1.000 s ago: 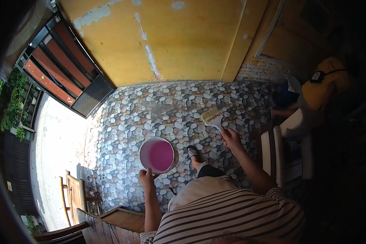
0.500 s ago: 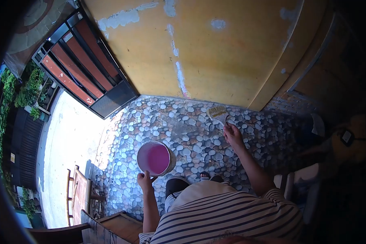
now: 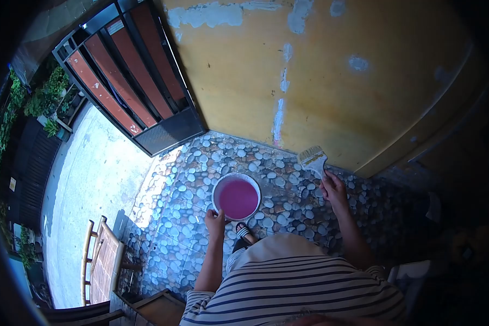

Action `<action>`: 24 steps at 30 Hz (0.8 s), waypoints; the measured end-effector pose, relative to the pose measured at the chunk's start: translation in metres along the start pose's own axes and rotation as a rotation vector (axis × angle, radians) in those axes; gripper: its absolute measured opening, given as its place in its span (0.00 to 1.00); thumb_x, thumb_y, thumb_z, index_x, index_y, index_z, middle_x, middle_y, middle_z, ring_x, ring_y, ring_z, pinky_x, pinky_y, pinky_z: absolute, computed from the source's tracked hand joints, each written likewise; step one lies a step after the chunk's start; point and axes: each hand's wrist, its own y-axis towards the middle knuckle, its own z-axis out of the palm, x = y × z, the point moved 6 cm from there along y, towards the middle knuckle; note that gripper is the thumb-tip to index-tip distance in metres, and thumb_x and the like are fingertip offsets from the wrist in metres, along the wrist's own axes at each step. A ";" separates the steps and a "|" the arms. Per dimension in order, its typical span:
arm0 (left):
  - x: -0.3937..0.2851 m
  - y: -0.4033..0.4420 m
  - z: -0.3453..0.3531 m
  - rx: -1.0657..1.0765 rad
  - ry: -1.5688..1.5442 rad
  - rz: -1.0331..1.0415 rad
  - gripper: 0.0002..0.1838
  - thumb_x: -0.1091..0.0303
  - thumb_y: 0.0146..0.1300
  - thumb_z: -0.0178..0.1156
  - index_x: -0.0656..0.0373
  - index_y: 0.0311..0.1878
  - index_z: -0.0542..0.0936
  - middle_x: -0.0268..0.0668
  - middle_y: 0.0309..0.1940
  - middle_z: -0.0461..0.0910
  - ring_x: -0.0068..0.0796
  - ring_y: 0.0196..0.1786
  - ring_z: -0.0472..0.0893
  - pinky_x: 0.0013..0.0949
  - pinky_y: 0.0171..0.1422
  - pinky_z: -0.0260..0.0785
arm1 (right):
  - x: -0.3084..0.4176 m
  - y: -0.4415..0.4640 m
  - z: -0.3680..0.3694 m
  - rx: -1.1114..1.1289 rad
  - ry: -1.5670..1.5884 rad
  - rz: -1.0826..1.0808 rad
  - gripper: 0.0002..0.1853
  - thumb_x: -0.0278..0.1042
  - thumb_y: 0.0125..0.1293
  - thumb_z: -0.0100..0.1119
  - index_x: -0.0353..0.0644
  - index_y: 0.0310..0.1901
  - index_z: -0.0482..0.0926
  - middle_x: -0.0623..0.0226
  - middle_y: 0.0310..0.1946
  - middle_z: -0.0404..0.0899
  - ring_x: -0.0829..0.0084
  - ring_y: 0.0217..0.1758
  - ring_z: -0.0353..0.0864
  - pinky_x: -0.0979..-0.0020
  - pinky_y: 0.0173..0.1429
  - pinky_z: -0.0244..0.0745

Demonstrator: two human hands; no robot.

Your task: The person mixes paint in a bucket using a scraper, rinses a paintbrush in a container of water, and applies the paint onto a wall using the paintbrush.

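My left hand (image 3: 215, 219) is closed on the near left rim of a round white bucket (image 3: 215, 191). Pink-purple liquid, which looks like paint, fills part of it (image 3: 238, 199). My right hand (image 3: 333, 188) grips the handle of a wide flat paintbrush (image 3: 313, 158), its pale bristles pointing up and left toward the foot of the wall. The brush looks apart from the wall, though depth is hard to judge. The yellow wall (image 3: 358, 108) ahead carries several whitish patches, one of them a vertical strip (image 3: 279, 117) ending pinkish near the floor.
Pebble-patterned tiles (image 3: 185, 217) cover the floor. A black-framed gate with reddish panels (image 3: 130, 81) stands at the left, beside a sunlit pavement (image 3: 87, 168). A bamboo chair (image 3: 104, 261) and wooden furniture (image 3: 157, 307) are at lower left. My sandalled foot (image 3: 244, 231) shows below the bucket.
The view has shifted, with wall and gate now further right. The bucket is more level and further right in view. One foot has stepped forward, and the brush is still in my right hand.
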 end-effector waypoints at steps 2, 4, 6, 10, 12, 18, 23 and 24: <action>-0.019 0.030 0.002 0.021 0.019 0.009 0.14 0.69 0.64 0.65 0.66 0.33 0.69 0.36 0.30 0.72 0.28 0.30 0.81 0.40 0.30 0.88 | 0.018 0.015 0.033 0.038 0.030 -0.022 0.22 0.32 0.78 0.56 0.36 0.69 0.71 0.71 0.32 0.77 0.85 0.26 0.70 0.81 0.27 0.64; -0.028 0.063 0.005 0.044 0.047 0.014 0.14 0.69 0.64 0.65 0.66 0.33 0.70 0.39 0.29 0.74 0.30 0.29 0.83 0.39 0.28 0.86 | 0.027 0.034 0.065 0.118 0.050 -0.072 0.22 0.31 0.79 0.52 0.37 0.72 0.70 0.68 0.38 0.80 0.85 0.29 0.72 0.82 0.29 0.65; -0.038 0.094 0.003 0.046 0.104 0.034 0.14 0.69 0.63 0.65 0.66 0.33 0.70 0.40 0.29 0.75 0.30 0.29 0.83 0.38 0.27 0.86 | 0.042 0.045 0.098 0.132 0.044 -0.103 0.22 0.32 0.80 0.51 0.37 0.71 0.70 0.67 0.38 0.81 0.84 0.30 0.73 0.81 0.30 0.65; -0.081 0.139 0.009 0.076 0.181 0.053 0.15 0.68 0.63 0.66 0.66 0.33 0.70 0.39 0.30 0.75 0.29 0.31 0.82 0.38 0.29 0.86 | 0.078 0.064 0.149 0.127 0.131 -0.138 0.20 0.34 0.80 0.50 0.37 0.69 0.73 0.63 0.38 0.82 0.80 0.31 0.77 0.79 0.31 0.66; -0.086 0.167 0.014 0.102 0.098 0.012 0.17 0.65 0.64 0.68 0.67 0.33 0.70 0.38 0.32 0.74 0.27 0.32 0.81 0.39 0.32 0.88 | 0.089 0.084 0.163 0.133 0.137 -0.163 0.20 0.36 0.80 0.50 0.37 0.67 0.74 0.63 0.38 0.82 0.79 0.31 0.78 0.79 0.31 0.67; -0.093 0.268 0.024 0.093 0.252 0.055 0.14 0.68 0.64 0.64 0.67 0.33 0.70 0.38 0.35 0.72 0.28 0.34 0.81 0.41 0.34 0.90 | 0.118 0.152 0.229 0.186 0.055 -0.220 0.16 0.37 0.79 0.53 0.36 0.60 0.78 0.61 0.37 0.82 0.79 0.28 0.78 0.79 0.29 0.67; -0.113 0.343 0.036 0.051 0.323 0.112 0.15 0.66 0.62 0.65 0.68 0.32 0.71 0.40 0.31 0.74 0.29 0.31 0.80 0.40 0.34 0.83 | 0.130 0.223 0.289 0.283 -0.118 -0.318 0.13 0.30 0.75 0.59 0.37 0.58 0.80 0.67 0.34 0.82 0.85 0.27 0.75 0.81 0.29 0.68; -0.135 0.351 0.041 0.033 0.326 0.152 0.17 0.63 0.60 0.67 0.68 0.31 0.72 0.42 0.26 0.77 0.30 0.29 0.79 0.39 0.32 0.76 | 0.133 0.236 0.301 0.344 -0.133 -0.284 0.12 0.29 0.75 0.60 0.37 0.56 0.80 0.69 0.32 0.82 0.85 0.27 0.75 0.81 0.30 0.70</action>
